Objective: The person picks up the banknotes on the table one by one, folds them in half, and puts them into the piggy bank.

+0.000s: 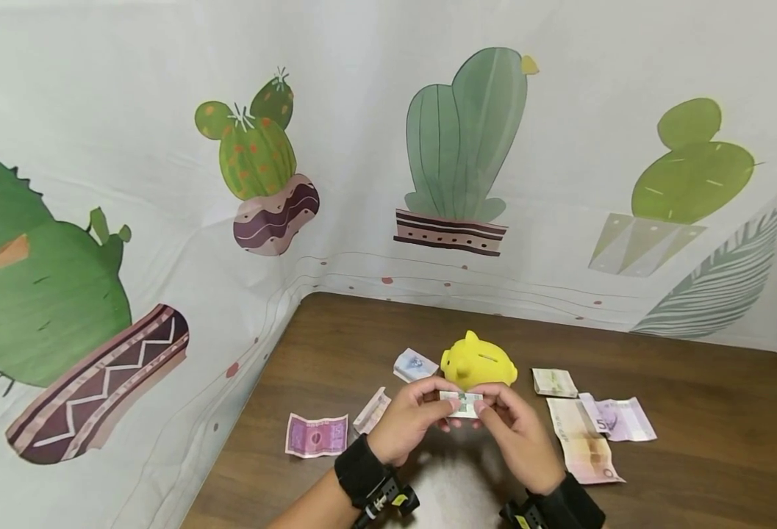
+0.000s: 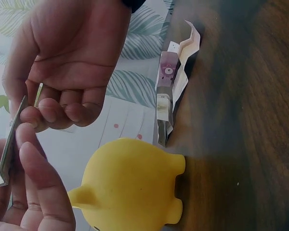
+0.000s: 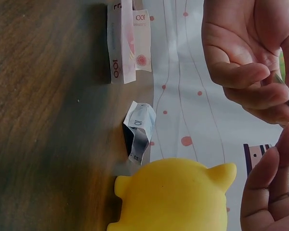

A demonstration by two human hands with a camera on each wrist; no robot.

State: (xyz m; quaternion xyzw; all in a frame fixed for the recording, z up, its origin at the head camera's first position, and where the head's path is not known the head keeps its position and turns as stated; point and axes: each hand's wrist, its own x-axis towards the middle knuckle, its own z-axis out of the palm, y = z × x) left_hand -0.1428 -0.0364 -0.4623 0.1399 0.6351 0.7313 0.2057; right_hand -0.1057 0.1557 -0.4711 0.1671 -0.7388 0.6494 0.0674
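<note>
**Two hands, one folded note**

Both my hands pinch a folded note (image 1: 462, 403) between them, my left hand (image 1: 409, 422) on its left end and my right hand (image 1: 519, 433) on its right, fingers curled around the edges. The note is off the table (image 1: 692, 470), just in front of the yellow pig (image 1: 478, 360). Left of the pig lies a crumpled blue note (image 1: 414, 364); nearer the table's left edge sit a pink note (image 1: 317, 435) and a folded one (image 1: 372, 411). Right of my hands, three more notes (image 1: 593, 430) lie close together. Beyond them the wood runs bare to the right; the cactus cloth (image 1: 163, 220) walls off the back and left.
</note>
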